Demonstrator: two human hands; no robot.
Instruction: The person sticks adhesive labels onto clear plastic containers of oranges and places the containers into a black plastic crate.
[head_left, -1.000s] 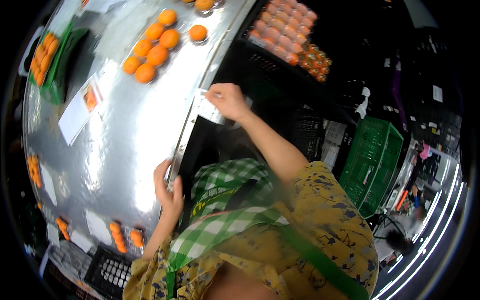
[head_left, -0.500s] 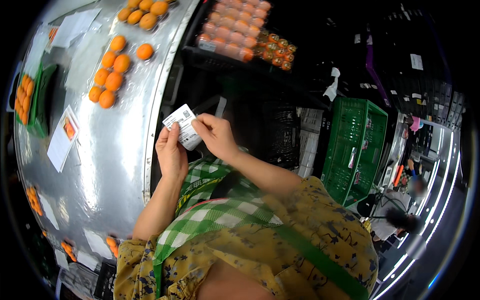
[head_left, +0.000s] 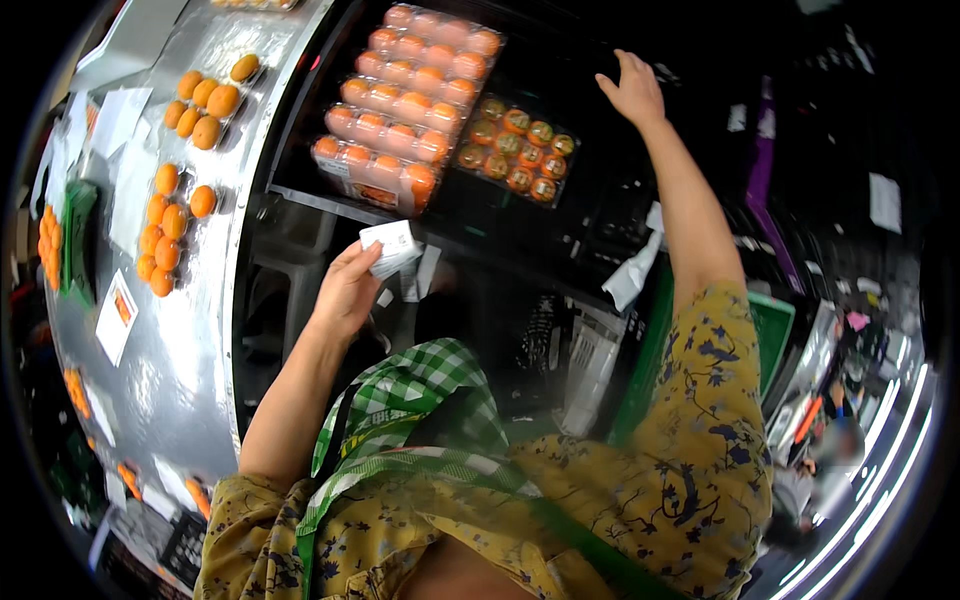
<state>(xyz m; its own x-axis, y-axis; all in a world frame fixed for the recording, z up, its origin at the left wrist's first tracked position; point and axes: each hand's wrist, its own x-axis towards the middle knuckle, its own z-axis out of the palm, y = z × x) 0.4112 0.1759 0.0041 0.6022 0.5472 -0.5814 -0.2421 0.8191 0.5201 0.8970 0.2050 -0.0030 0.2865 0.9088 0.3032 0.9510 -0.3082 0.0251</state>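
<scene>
Far left of the left-hand grip: silver metal table [head_left: 195, 345], bearing round orange fruit [head_left: 167, 252] clustered in clear plastic, which presumably stops them rolling. Left hand [head_left: 345, 288]: thumb and fingers pinch small white printed paper slips [head_left: 392, 246] at their near left edge, beside and right of the table rim. Edge hold leaves most of the upper printed face uncovered; likely keeps it legible and uncreased. Just beyond the slips: rows of clear plastic packs of peach-orange fruit [head_left: 412, 105], laid side by side, probably to save space. Right of these, between both hands: flat clear pack of orange fruit with green-brown tops [head_left: 520, 148], single layer, perhaps against bruising. Right hand [head_left: 636, 92]: well apart from the left, arm outstretched, thumb spread from fingers, nothing visible in grip.
</scene>
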